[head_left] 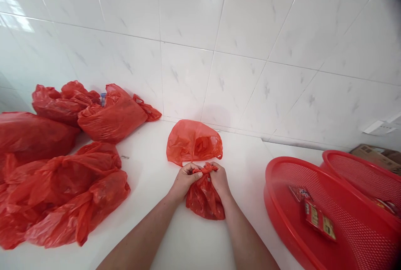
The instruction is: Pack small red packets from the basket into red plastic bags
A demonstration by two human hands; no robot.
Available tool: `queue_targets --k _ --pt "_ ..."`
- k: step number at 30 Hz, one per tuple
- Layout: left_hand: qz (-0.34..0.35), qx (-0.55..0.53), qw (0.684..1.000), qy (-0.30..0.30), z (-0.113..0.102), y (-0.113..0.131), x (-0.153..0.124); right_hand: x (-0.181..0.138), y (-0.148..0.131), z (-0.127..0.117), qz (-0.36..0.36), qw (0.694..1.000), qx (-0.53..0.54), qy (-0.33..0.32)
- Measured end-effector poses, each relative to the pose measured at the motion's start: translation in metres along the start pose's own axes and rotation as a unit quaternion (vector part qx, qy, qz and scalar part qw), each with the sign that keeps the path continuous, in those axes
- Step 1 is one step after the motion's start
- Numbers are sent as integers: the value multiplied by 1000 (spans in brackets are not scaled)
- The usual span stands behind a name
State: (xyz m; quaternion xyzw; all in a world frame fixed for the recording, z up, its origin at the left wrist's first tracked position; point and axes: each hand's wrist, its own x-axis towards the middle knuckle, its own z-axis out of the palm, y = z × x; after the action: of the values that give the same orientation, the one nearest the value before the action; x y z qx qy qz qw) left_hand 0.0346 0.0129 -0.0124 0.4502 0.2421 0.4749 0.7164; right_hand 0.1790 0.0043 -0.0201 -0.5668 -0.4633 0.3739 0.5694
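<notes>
While both hands (185, 181) (220, 179) pinch the gathered bag (205, 203), open tabletop (249, 190) reaches the basket rim (283, 160).

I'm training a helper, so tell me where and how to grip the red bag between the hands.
The red bag is probably best gripped at its gathered top, from left and right at once: the plastic bunches narrow there, while the body below spreads wide and loose. The left hand and right hand hold it there.

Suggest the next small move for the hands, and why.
Probably have the left hand and right hand pull gently apart: both pinch the bunched top of the red plastic bag from opposite sides, though how tightly it is closed is unclear.
</notes>
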Motion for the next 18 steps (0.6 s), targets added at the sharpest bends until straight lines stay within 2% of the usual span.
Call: queue_targets --k 7,14,18 --pt "-15 32 999 -32 -1 -1 0 4 6 -3 9 998 55 -8" --pt "3 30 999 -17 -6 -3 3 -5 -2 -9 54 984 140 -95" --pt "12 7 1000 5 -9 -1 4 -10 -7 -11 48 984 154 -73"
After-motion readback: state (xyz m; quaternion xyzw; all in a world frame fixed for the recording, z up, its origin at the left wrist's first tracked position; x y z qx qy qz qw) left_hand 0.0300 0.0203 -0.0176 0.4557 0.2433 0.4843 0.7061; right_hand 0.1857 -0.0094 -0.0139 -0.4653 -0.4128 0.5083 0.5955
